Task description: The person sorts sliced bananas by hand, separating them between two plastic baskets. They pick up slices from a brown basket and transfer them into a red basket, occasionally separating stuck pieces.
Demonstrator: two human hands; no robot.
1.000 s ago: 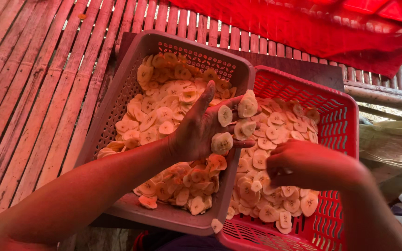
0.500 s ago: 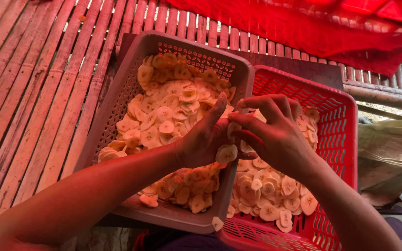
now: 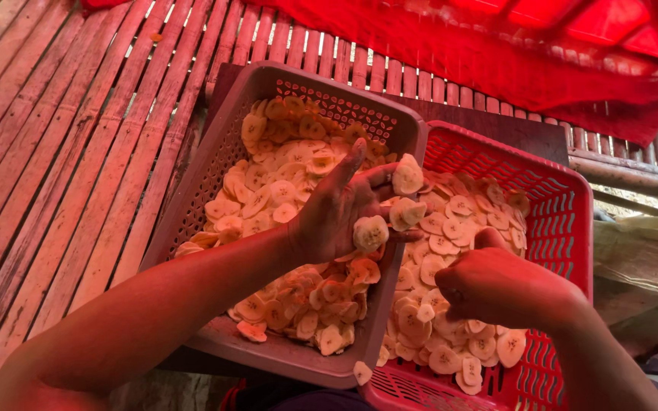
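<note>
My left hand [image 3: 342, 207] is held palm up over the rim between two baskets, with a few pale banana slices [image 3: 370, 232] lying on its fingers. My right hand [image 3: 500, 285] is low in the red basket [image 3: 565, 228], fingers curled down among the slices there; whether it grips any is hidden. The grey-brown basket [image 3: 226, 164] on the left is heaped with several round yellow banana slices [image 3: 283, 175]. Slices also fill the red basket, among them a cluster [image 3: 451, 228] near my left fingertips.
Both baskets rest on a slatted bamboo platform [image 3: 55, 167]. A red cloth [image 3: 496, 53] hangs along the far side. One slice [image 3: 361, 372] lies on the near rim of the grey-brown basket. Crumpled sacking [image 3: 641, 266] lies at the right.
My right hand has dropped from my left palm back down into the red basket. My left hand stays raised with slices on it.
</note>
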